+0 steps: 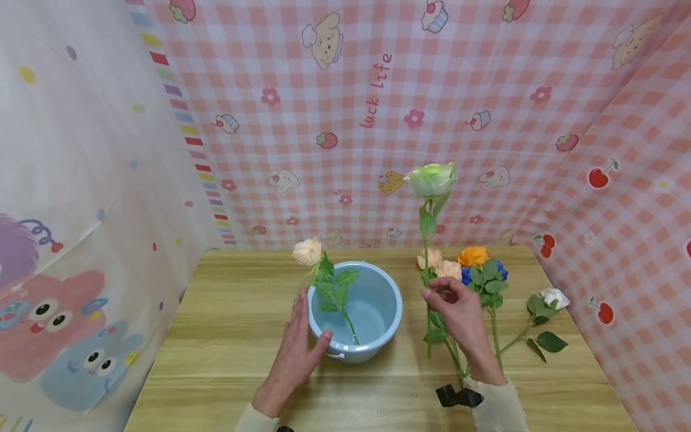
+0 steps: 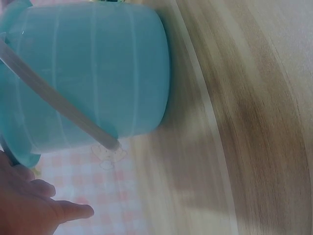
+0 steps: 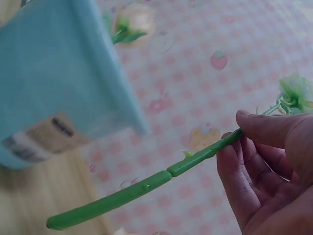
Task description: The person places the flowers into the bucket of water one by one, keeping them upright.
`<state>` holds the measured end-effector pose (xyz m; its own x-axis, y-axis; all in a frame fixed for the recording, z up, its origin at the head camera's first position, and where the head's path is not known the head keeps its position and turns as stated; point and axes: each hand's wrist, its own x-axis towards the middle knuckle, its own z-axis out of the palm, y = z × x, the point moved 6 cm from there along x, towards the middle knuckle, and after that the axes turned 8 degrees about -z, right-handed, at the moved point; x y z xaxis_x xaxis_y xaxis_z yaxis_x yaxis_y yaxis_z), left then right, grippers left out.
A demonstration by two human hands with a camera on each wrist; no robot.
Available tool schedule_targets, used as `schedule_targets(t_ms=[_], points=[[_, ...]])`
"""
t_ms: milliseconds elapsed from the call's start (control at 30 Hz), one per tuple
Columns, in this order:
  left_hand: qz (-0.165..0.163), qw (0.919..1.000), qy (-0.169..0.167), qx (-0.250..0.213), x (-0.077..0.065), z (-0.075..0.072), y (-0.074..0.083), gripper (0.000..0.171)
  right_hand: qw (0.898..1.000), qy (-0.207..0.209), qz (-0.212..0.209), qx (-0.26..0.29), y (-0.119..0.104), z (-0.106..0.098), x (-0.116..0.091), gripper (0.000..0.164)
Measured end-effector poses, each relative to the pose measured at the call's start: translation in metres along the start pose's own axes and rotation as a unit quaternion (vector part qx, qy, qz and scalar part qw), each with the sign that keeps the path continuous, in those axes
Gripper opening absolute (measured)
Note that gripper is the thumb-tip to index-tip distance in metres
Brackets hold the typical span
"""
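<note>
A light blue bucket point(image 1: 390, 324) stands mid-table, with a cream rose point(image 1: 308, 252) leaning over its far left rim and its stem inside. My left hand point(image 1: 296, 354) rests against the bucket's left side, fingers straight and thumb at the near rim. To the right of the bucket, my right hand point(image 1: 459, 309) pinches the stem of a pale green-white rose point(image 1: 430, 180) between thumb and fingers. That rose is upright, bloom high above the hand. In the right wrist view its green stem point(image 3: 112, 200) extends past the fingertips toward the bucket.
Behind my right hand lie peach roses point(image 1: 448, 270), an orange rose point(image 1: 472, 256) and blue blooms point(image 1: 501, 271). A white rose point(image 1: 555, 298) lies at the table's right edge. The bucket's handle point(image 2: 63, 105) hangs down its side. Patterned cloth point(image 1: 345, 90) hangs behind the table.
</note>
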<state>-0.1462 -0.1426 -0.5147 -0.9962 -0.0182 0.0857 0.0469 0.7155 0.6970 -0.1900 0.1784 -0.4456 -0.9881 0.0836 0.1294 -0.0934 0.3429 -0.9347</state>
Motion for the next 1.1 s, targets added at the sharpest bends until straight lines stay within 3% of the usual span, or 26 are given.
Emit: schedule_targets(t_ms=[300,633,1100], points=[[-0.005,1.0000,-0.004,-0.001,-0.001,-0.001,0.000,0.091,0.998,0.019,-0.034,0.052,-0.035,0.007,0.001,0.032],[-0.007,0.9999,-0.006,-0.010,-0.002,0.002,0.000,0.091,0.990,0.037,-0.090,0.103,-0.068,0.020,0.006,0.024],[-0.007,1.0000,-0.001,-0.003,-0.001,0.000,-0.001,0.091,0.986,0.017,-0.101,0.134,-0.084,0.046,0.013,0.021]])
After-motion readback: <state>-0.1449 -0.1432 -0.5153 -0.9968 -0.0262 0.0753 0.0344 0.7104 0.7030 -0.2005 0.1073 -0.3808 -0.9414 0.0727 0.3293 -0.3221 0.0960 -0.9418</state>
